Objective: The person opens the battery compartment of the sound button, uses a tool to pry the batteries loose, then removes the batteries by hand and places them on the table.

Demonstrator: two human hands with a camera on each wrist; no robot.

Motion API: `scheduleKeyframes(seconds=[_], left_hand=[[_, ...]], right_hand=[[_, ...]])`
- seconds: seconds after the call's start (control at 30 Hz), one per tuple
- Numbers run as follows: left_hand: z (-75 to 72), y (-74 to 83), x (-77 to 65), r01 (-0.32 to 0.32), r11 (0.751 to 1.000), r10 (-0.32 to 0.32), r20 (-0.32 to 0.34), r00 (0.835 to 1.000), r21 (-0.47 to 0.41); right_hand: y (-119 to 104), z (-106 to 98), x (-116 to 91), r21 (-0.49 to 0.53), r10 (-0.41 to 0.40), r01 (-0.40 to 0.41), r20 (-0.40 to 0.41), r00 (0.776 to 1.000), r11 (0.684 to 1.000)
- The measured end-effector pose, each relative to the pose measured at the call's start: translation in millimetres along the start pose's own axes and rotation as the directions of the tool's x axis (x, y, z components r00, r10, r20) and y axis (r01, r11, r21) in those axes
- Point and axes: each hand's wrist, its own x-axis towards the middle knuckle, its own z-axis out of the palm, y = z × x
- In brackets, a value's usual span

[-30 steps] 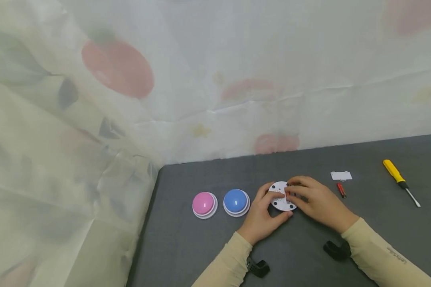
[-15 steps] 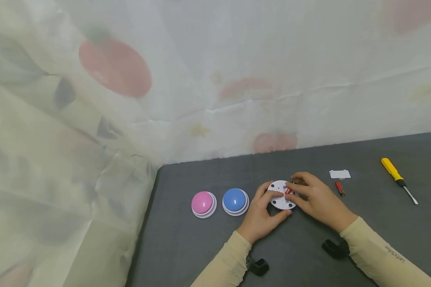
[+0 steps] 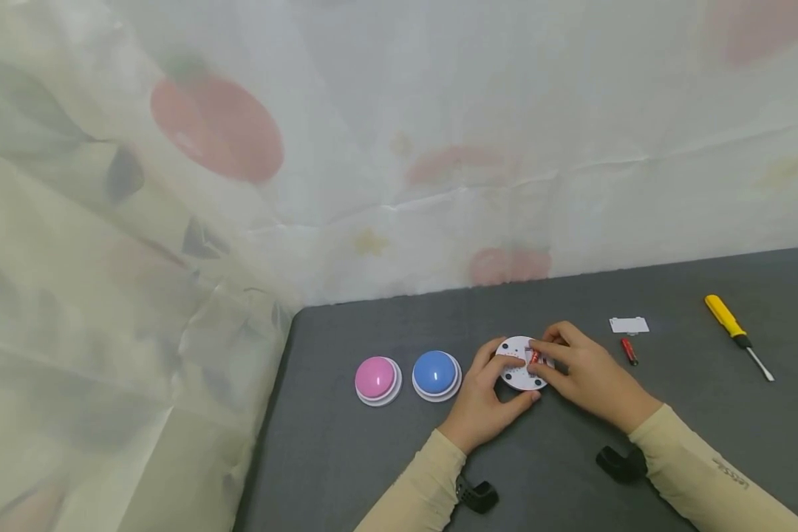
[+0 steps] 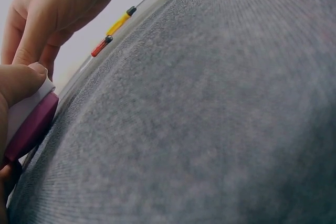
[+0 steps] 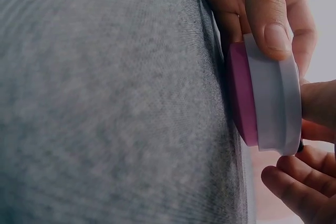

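A round push button [image 3: 515,351] lies dome-down on the table, its white underside with small dark feet facing up. From the right wrist view its purple dome [image 5: 242,95] sits against the cloth. My left hand [image 3: 482,403] grips the white base by its rim, thumb on the near side and index finger across the underside. With thumb and index finger, my right hand [image 3: 592,377] pinches a red battery [image 3: 535,357] at the uncovered battery compartment. Those fingers partly hide the compartment. In the left wrist view, my left thumb [image 4: 23,81] presses the base's edge.
A blue button [image 3: 434,372] and a pink button [image 3: 375,377] stand dome-up to the left. Right of my hands lie a white battery cover [image 3: 629,325], another red battery [image 3: 629,352] and a yellow-handled screwdriver [image 3: 725,314]. A printed cloth [image 3: 386,222] hangs behind the grey table.
At the compartment the red battery has shifted under my right fingers, after showing tilted half a second ago. My left hand keeps its grip on the button in the same place.
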Motion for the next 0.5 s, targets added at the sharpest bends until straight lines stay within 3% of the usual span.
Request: scheduleKeyframes(seconds=[0.5], left_hand=[[0.1, 0.6, -0.6, 0.001, 1.000, -0.001, 0.009, 1.000, 0.001]], right_hand=[[-4.3, -6.2, 1.0, 0.009, 0.064, -0.065, 0.036, 0.997, 0.998]])
